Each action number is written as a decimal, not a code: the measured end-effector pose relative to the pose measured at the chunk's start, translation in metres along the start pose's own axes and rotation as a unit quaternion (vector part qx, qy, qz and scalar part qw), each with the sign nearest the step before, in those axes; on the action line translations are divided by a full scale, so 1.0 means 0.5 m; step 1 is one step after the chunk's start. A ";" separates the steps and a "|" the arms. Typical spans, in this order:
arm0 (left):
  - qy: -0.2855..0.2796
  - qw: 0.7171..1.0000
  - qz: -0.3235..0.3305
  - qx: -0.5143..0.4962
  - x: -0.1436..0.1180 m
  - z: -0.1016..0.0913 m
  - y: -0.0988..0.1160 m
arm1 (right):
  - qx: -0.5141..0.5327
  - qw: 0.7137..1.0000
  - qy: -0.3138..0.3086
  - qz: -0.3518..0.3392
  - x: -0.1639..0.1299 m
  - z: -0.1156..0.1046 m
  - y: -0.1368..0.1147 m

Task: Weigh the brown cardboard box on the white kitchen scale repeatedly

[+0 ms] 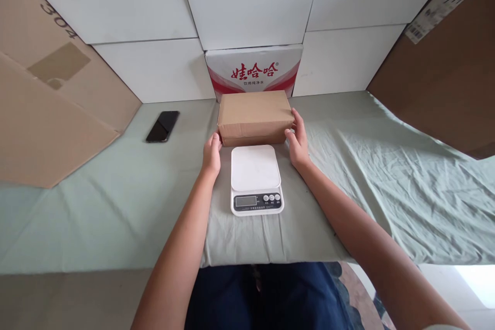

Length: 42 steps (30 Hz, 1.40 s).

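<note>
A closed brown cardboard box point(256, 108) lies behind a white kitchen scale point(256, 167) on the cloth-covered table. My left hand point(212, 154) grips the box at its near left corner, fingers partly hidden behind its side. On the opposite end, my right hand point(297, 139) holds the box with the thumb at the near corner and fingers along the right side. The scale's plate is bare, and its display point(246, 201) looks blank. Three round buttons point(271, 198) sit to the right of the display.
A black phone point(163, 126) lies on the green cloth point(127, 180) at left. Behind the box stands a white and red carton point(253, 69) against white panels point(247, 0). Large cardboard boxes flank the table, at left point(50, 118) and right point(436, 77).
</note>
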<state>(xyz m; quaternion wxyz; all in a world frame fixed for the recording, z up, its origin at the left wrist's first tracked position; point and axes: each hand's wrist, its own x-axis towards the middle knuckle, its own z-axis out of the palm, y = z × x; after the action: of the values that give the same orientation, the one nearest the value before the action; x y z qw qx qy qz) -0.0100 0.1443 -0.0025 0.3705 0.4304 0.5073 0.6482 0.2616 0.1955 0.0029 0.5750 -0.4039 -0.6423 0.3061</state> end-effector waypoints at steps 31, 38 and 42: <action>-0.018 0.993 0.120 -0.001 -0.297 -0.032 0.073 | 0.020 0.996 -0.047 -0.070 -0.219 -0.091 -0.091; -0.009 0.997 0.079 0.023 -0.316 -0.034 0.082 | 0.008 0.997 -0.054 -0.048 -0.228 -0.090 -0.105; -0.003 0.997 0.069 0.027 -0.309 -0.033 0.081 | -0.003 0.998 -0.055 -0.044 -0.225 -0.088 -0.106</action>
<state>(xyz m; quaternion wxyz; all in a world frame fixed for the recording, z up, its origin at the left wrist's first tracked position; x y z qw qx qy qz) 0.0278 -0.0114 0.0070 0.3146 0.4758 0.4927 0.6572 0.2975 0.0685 -0.0004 0.5504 -0.3597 -0.6911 0.3002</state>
